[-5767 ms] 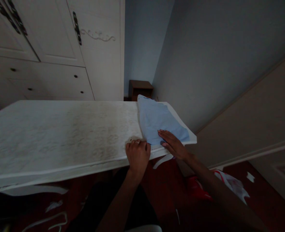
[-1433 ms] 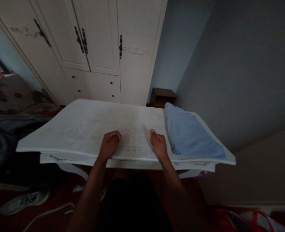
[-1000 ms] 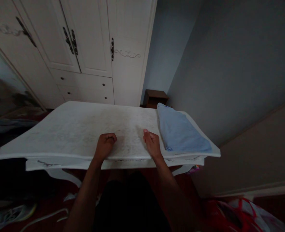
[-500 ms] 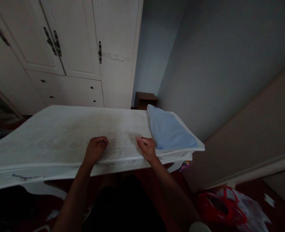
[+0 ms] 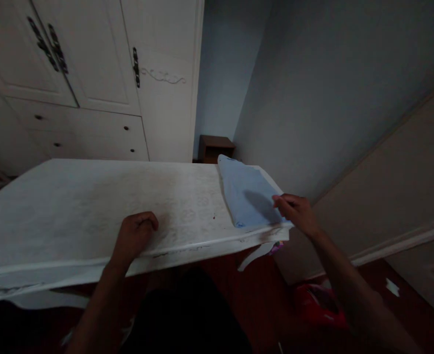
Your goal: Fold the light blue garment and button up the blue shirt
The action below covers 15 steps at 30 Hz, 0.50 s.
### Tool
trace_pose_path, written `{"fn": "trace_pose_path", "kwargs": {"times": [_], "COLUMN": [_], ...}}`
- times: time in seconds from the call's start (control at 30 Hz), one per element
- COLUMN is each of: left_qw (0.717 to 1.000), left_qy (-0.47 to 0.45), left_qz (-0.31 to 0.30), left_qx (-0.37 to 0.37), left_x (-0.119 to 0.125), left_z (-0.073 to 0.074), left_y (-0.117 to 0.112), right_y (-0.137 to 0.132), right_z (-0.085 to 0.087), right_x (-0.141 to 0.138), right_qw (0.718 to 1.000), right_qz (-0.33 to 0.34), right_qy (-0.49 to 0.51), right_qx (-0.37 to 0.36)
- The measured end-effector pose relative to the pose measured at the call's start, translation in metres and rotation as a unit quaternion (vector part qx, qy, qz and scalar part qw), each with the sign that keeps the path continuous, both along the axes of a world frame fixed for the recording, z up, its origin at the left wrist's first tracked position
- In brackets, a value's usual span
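Note:
The fingers of my left hand (image 5: 134, 236) are curled into a fist, which sits at the front edge of a white table (image 5: 194, 189) with brownish stains. Nothing shows in that fist. Off to the right, my right hand (image 5: 296, 211) is raised near the table's right corner, its fingers curled together and no object visible in them. Below and beside it lies a folded light-blue cloth (image 5: 246, 191), with a shadow falling across it. Between my hands, a tiny dark red speck (image 5: 214, 217) marks the tabletop.
A white wardrobe (image 5: 99, 64) with dark handles stands behind the table. A small brown wooden cabinet (image 5: 217, 143) is in the corner by the grey wall (image 5: 334, 88). A red bag (image 5: 318, 305) lies on the dark red floor at the right.
My right hand has moved right and up, from the bare tabletop to the blue cloth's right end. The dark red speck now shows on the table. My left hand stays in a fist.

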<state>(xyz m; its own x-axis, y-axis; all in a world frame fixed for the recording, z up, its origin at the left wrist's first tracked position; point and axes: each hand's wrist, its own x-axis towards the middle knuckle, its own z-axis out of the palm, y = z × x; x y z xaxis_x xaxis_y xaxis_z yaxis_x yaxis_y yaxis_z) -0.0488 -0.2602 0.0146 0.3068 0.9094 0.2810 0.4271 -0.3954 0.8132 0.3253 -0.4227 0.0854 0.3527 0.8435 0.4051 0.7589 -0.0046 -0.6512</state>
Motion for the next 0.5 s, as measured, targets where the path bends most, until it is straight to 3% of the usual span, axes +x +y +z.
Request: {"fn": "trace_pose_path", "kwargs": {"times": [0.07,0.23,0.5], "left_qw": [1.0,0.999,0.998], "left_qy": [-0.017,-0.045,-0.067], "left_qz": [-0.002,0.005,-0.005], "left_qx": [0.0,-0.012,-0.018], "left_x": [0.0,0.001,0.0], "left_z": [0.001,0.001,-0.005], "left_y": [-0.003,-0.006,-0.005], "right_y": [0.001,0.013,0.048], "right_z": [0.005,0.008,0.0], "right_x": [0.029,0.082,0.124], "right_qw": [0.998,0.993,0.99], "right_qz": [-0.031,-0.102,-0.116], "right_qy": [0.034,0.042,0.068], "right_qx": [-0.044,-0.049,-0.05]}}
